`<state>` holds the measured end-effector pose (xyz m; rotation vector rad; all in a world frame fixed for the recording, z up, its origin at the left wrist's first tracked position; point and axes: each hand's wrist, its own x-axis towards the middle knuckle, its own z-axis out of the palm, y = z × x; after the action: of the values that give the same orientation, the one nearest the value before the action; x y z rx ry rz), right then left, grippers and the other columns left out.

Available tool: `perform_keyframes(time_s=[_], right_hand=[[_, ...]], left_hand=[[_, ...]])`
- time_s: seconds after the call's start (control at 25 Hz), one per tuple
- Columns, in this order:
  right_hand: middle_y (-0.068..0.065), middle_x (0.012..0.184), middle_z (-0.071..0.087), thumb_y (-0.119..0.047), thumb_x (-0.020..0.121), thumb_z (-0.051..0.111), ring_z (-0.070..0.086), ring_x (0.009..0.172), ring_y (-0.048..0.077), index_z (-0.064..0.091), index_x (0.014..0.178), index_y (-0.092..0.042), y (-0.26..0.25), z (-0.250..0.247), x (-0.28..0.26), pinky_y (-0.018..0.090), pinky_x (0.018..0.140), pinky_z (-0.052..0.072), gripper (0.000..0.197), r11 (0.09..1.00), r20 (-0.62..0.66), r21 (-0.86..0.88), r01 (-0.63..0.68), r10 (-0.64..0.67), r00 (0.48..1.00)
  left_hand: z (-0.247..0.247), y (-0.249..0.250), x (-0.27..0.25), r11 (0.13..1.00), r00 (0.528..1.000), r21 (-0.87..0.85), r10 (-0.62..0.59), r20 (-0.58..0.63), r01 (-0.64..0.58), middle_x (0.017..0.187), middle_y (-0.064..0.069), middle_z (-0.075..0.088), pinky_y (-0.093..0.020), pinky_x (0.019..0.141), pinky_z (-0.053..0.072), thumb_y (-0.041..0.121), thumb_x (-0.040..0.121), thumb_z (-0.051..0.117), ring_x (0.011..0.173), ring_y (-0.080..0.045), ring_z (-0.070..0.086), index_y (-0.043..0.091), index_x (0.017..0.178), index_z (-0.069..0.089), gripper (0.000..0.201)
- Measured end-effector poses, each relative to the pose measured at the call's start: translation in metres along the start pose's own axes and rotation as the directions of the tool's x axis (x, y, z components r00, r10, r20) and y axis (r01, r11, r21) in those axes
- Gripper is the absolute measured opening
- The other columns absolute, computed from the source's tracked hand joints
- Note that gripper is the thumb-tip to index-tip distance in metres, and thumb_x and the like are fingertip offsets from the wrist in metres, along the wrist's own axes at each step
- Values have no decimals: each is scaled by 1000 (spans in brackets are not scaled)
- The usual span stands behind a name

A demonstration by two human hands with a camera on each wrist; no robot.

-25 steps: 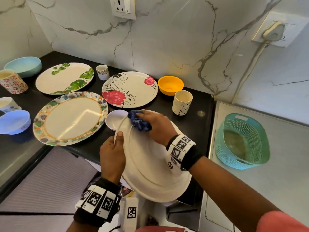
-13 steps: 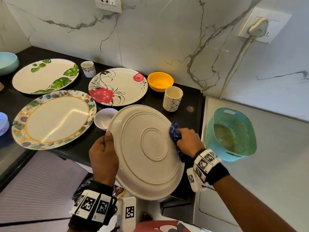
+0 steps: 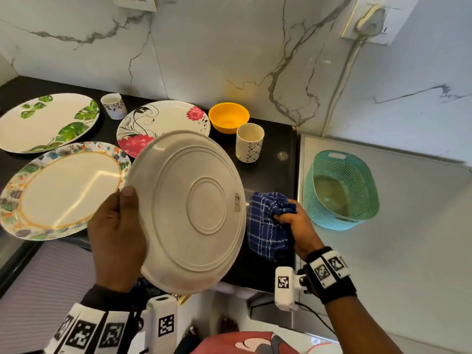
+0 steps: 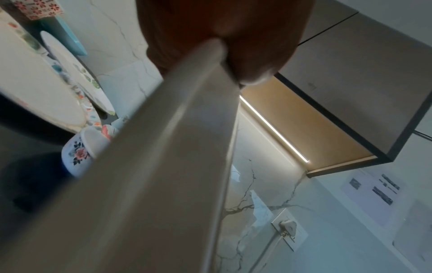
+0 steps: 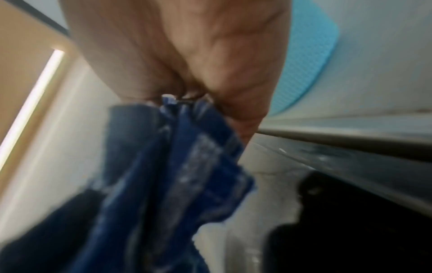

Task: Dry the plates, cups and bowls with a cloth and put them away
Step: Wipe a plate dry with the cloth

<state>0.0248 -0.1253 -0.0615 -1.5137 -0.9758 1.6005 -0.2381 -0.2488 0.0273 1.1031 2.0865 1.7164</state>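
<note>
Plain cream underside is what I'm looking at: my left hand [image 3: 116, 238] grips the white plate [image 3: 189, 210] by its left rim, thumb hooked over the edge, bottom face turned up toward me and tilted above the near edge of the black counter [image 3: 270, 154]. My right hand [image 3: 297, 226] is off to the right of the plate, fingers bunched round the blue checked cloth [image 3: 267, 226], which hangs just beside the rim; I can't tell if it touches.

By my judgement the drying is in hand and the putting away has not begun. On the counter I count 3 plates laid flat: the leaf plate [image 3: 48, 121] far left, the red flower plate [image 3: 163, 121] beyond the held plate, the gold-ringed plate [image 3: 63, 187] nearer left. There are also 2 cups [image 3: 249, 143] and a yellow bowl [image 3: 228, 117]. The teal basket [image 3: 342, 190] on the right looks empty of crockery.
</note>
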Motion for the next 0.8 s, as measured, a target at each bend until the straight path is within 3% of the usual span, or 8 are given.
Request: perform_keyframes(time_s=[0.08,0.16,0.28,0.4,0.48,0.56,0.64,0.8], right_hand=[[14,113,63,-1,87,59,63,94,27,53,108,-14,15,3,6,42,86,52,26,994,-104,-109,20,-32,994],[2,114,62,-20,85,70,61,101,21,49,121,-18,21,1,5,36,92,48,42,943,-164,-326,69,-129,978],[1,118,61,-24,78,78,59,108,23,41,134,-20,22,2,1,35,96,43,67,825,-172,-558,87,-218,961],[5,120,64,-22,81,74,60,109,30,44,131,-21,18,3,-3,36,90,45,59,729,-216,-680,79,-302,929],[4,115,66,-29,82,69,62,105,31,49,123,-24,17,2,-9,36,82,46,45,657,-211,-750,75,-345,915],[6,113,65,-31,85,65,61,103,32,57,114,-22,18,-1,-20,33,77,42,31,651,-215,-752,100,-386,897],[8,113,66,-30,88,64,61,104,32,64,112,-18,23,-7,-32,32,77,40,27,680,-235,-725,110,-394,889],[6,112,70,-30,90,64,63,104,25,67,113,-16,46,-13,-54,33,87,46,27,699,-255,-710,78,-359,898]], left_hand=[[-6,5,-1,996,997,35,80,-7,-80,53,2,31,-21,49,25,29,104,43,49,-2,33,1,65,43,48],[-10,14,-3,979,982,82,188,7,-188,52,0,37,-20,49,27,35,102,42,51,-3,37,1,69,46,48],[-9,29,-11,851,880,225,461,112,-474,45,1,40,-11,45,22,44,101,38,44,-8,32,16,78,53,39],[-1,22,-27,527,575,229,740,349,-818,42,2,45,-14,44,26,39,103,41,34,-13,35,23,85,50,26],[7,3,-42,342,361,129,797,484,-931,47,2,50,-21,41,37,37,100,50,36,-16,45,22,88,53,20],[14,-19,-57,218,237,105,759,606,-970,50,3,49,-24,41,35,37,97,56,38,-17,44,19,89,55,19],[18,-40,-68,187,232,141,680,695,-972,52,3,50,-24,42,33,37,94,58,39,-18,44,19,87,60,20],[17,-72,-74,233,299,204,523,798,-951,58,2,53,-26,41,32,38,86,64,43,-20,48,18,76,67,22]])
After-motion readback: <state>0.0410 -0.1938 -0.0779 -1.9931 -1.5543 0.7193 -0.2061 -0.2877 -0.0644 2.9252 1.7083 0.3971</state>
